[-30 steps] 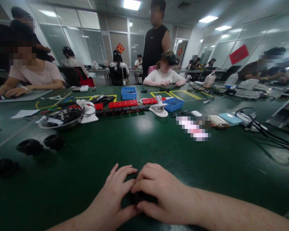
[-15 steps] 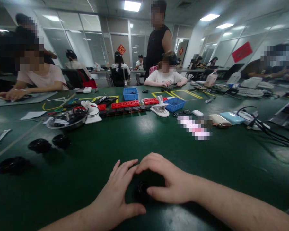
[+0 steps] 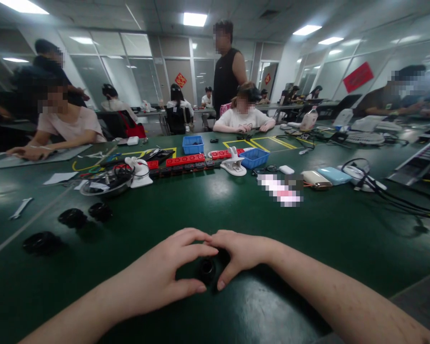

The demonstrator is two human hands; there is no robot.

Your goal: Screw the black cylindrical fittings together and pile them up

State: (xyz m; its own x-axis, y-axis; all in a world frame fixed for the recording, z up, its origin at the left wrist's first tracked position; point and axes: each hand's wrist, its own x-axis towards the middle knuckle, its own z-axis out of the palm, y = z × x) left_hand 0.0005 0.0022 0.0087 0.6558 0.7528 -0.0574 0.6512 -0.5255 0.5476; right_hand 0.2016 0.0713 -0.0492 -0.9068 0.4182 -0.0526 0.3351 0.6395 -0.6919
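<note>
A small black ring-shaped part (image 3: pixel 207 270) with a hole in its top stands on the green table (image 3: pixel 157 215), between my two hands. My left hand (image 3: pixel 175 260) curves around its left side, thumb and fingers apart. On the other side my right hand (image 3: pixel 236 255) arches over, its thumb pointing down beside the part. The fingertips of both hands meet or overlap behind it. Neither hand appears to grip the part; whether a finger touches it I cannot tell. Further left lie three larger black round parts, the nearest one (image 3: pixel 42 242) close to the table's seam.
A wrench (image 3: pixel 21 209) lies at the left. Beyond are a metal bowl (image 3: pixel 105 186) of small items, a white clip stand (image 3: pixel 233 163), red blocks (image 3: pixel 185 160) and blue bins (image 3: pixel 254 157). Black cables (image 3: pixel 390 196) run at the right. Several people sit around.
My left hand has moved up and inward, closer to the small black part. My right hand has opened its thumb away from it. The camera view has shifted slightly.
</note>
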